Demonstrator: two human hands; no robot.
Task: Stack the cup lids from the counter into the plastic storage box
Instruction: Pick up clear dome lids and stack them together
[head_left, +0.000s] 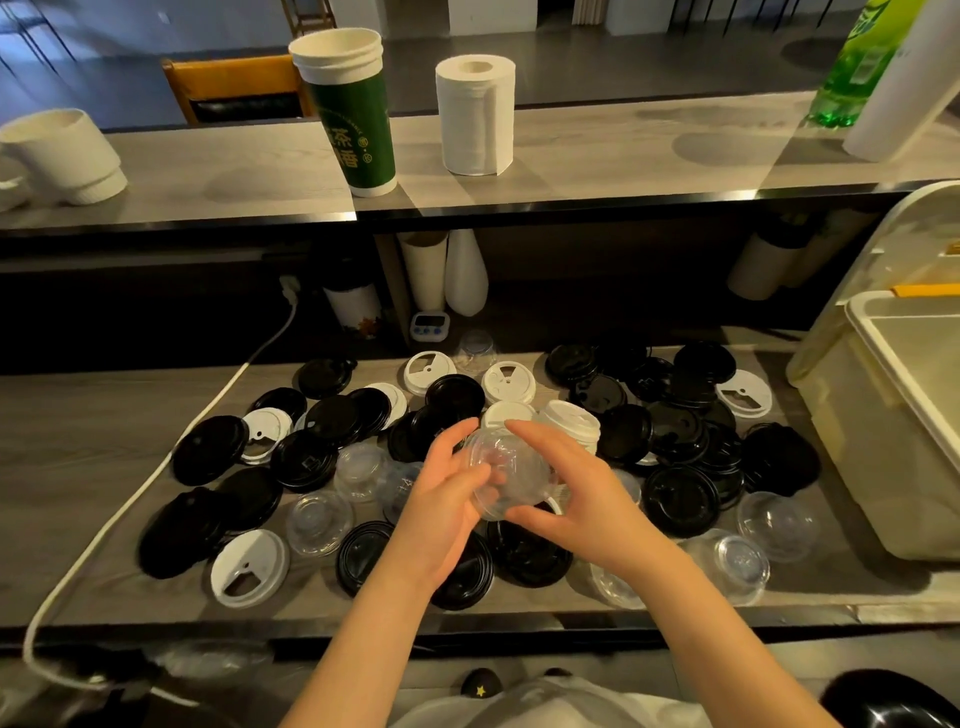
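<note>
We hold a clear dome lid (511, 475) between both hands, left of the plastic storage box (852, 441). Our left hand (447, 488) grips it from one side with curled fingers, and our right hand (576, 493) pinches its rim between fingers and thumb. The loose cup lids (680, 499), black, white and clear, lie heaped on the counter (93, 441), from just beside the box leftward. The box stands open, and only a corner of its inside shows. Up and left of the box, a green paper cup (353, 119) has white cups nested in it.

We see dim, warm light, glare along the shelf edge (571, 200), and wide-angle bending at the frame edges.
</note>
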